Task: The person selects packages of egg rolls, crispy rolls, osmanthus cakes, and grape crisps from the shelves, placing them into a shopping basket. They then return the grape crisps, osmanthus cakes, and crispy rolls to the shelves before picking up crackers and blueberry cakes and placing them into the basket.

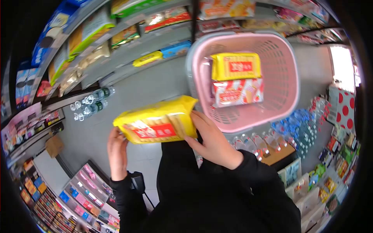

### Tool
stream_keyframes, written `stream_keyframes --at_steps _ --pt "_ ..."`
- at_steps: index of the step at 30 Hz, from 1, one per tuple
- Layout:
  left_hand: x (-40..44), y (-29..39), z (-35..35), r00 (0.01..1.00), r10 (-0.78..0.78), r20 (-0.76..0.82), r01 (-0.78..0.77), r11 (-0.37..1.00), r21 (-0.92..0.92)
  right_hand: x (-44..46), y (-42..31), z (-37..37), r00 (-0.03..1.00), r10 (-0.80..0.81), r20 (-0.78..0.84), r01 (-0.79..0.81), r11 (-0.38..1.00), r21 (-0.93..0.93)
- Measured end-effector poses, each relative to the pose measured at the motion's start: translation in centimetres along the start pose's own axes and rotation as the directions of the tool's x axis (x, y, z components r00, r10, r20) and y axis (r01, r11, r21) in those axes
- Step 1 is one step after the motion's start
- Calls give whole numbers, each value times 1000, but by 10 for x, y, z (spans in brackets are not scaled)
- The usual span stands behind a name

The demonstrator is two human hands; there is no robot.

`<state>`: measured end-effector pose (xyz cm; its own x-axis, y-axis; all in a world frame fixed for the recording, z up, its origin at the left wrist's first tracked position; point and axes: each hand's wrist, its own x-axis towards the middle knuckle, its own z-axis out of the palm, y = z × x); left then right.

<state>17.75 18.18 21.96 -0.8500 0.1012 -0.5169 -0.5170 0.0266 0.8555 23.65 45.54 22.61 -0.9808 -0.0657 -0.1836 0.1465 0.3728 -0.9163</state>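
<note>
Between my two hands is a yellow biscuit packet (155,121) with a red label, tilted and held up over the floor. My left hand (117,149) grips its left end, with the fingertips partly hidden behind the wrapper. My right hand (211,139) clasps the right end, thumb in front and fingers at the side. Just beyond my right hand stands a pink plastic basket (278,97). Inside it lie a similar yellow packet (236,66) and a red-and-white snack packet (239,92), side by side and touching.
Shelves with packaged snacks (167,18) curve along the far side. Clear bottles (92,101) lie on the floor at left. More bottles (264,141) stand right of my arm, near blue-wrapped bottles (297,122). A glass display case (83,194) is at lower left.
</note>
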Motion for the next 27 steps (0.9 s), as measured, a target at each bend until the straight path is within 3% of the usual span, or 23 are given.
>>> stream_keyframes --at_steps 6,14,17,19,20,23,27 --pt "21 -27 -36 999 -37 -13 39 985 170 18 0 45 995 100 6 -100 995 0" --pt "94 -40 -91 991 -58 125 37 986 164 77 -3 121 944 233 -232 -234 972 21" --pt "126 -42 -119 981 -112 158 76 973 217 106 14 166 907 334 -257 -318 942 102" --pt "146 -58 -139 972 -162 169 118 963 242 119 38 199 901 240 -362 -297 949 -109" --pt "160 -75 -154 979 -113 172 60 957 285 128 49 212 905 270 -330 -318 943 -101" --pt "192 -96 -180 979 -156 132 121 963 240 156 84 253 891 361 -277 -351 932 88" --pt "229 -140 -215 987 -150 51 130 950 284 188 123 296 890 340 -304 -357 934 1"
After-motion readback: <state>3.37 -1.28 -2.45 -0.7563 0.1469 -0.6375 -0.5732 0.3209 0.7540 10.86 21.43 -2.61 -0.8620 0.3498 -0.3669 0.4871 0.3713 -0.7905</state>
